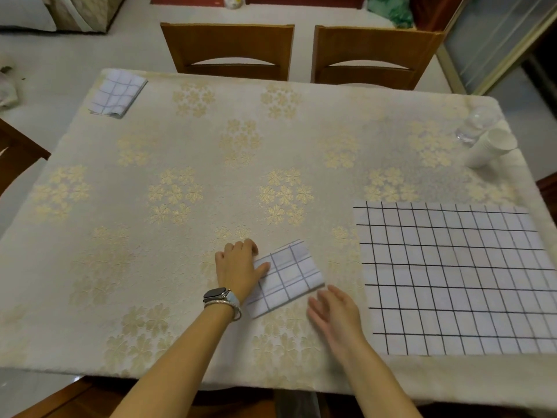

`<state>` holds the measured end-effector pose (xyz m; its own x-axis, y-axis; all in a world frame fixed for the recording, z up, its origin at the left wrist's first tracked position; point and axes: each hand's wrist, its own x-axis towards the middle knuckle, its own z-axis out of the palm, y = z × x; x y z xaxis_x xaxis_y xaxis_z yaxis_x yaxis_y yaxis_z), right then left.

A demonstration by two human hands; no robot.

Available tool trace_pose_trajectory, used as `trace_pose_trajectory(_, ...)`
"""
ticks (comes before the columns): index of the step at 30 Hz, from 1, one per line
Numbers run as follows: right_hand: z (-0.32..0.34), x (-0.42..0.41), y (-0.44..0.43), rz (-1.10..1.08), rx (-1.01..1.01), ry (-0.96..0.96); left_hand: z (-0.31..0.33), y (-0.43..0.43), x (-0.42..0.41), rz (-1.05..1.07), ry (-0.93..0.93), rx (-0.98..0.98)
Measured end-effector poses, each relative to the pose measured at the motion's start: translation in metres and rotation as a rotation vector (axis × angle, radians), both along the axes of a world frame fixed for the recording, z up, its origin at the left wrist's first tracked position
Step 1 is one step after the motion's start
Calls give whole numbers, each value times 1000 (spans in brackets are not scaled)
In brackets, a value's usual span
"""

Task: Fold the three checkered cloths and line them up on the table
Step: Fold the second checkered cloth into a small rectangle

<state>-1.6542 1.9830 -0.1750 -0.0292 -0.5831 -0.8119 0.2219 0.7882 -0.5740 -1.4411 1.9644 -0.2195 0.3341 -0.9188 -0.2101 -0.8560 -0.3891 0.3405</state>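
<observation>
The table [211, 140], under a pale flowered covering, fills most of the view; its near edge is partly hidden by the person's forearms. The unfolded checkered cloth [452, 276] lies flat on the near right part of the table, and its right side is cut off by the frame edge. Two wooden chairs [227, 46] stand at the far side, their seats hidden behind the table.

A folded checkered cloth [289, 276] lies slightly askew at the near centre, just left of the flat one and apart from it. Another folded cloth [119, 93] sits at the far left corner, well apart from both.

The left hand [238, 267] rests at the left edge of the near folded cloth, thumb [262, 268] laid on the fabric, the other fingers curled down onto the table with their tips hidden, so I cannot tell whether it pinches the edge or only presses it. The right hand [334, 312] is released, fingers spread and a little blurred, just beside the cloth's near right corner, holding nothing.

At the far right stands a stack of white cups [489, 147], tilted by the lens, and behind it something clear [477, 123], too faint to identify. A watch [215, 294] circles the left wrist.
</observation>
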Motion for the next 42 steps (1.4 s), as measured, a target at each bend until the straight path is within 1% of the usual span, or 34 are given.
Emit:
trace_pose_trajectory(1,1,3,4,-6,36,-58,1,-1,-1,3,-8,10)
trace_pose_trajectory(3,0,9,8,-18,66,-114,3,-2,-2,11,-24,30)
trace_pose_trajectory(8,-1,18,3,-16,69,-103,5,3,-6,57,-13,83)
trace_pose_trajectory(11,-6,19,-4,49,46,-32,5,8,-8,69,20,117)
trace_pose_trajectory(15,-8,20,-10,310,-52,172,7,13,-12,105,114,136)
trace_pose_trajectory(17,-9,20,-12,380,-123,229,9,17,-14,120,139,144)
trace_pose_trajectory(20,-10,20,-16,412,-178,263,13,23,-16,151,194,177)
trace_pose_trajectory(23,-11,20,-18,379,-125,228,18,29,-18,166,257,233)
trace_pose_trajectory(25,-11,18,-20,397,-96,238,19,35,-19,176,356,269)
trace_pose_trajectory(28,-11,12,-23,451,-95,242,20,47,-22,229,640,295)
trace_pose_trajectory(32,-6,3,-22,428,-112,167,33,59,-28,405,992,288)
trace_pose_trajectory(35,-1,-3,-20,399,-136,138,42,63,-35,471,1194,282)
trace_pose_trajectory(37,6,-6,-19,390,-155,108,48,63,-41,463,1235,250)
trace_pose_trajectory(40,19,-10,-14,414,-208,103,60,61,-51,420,1213,178)
trace_pose_trajectory(42,28,-11,-11,426,-245,115,68,62,-58,438,1218,116)
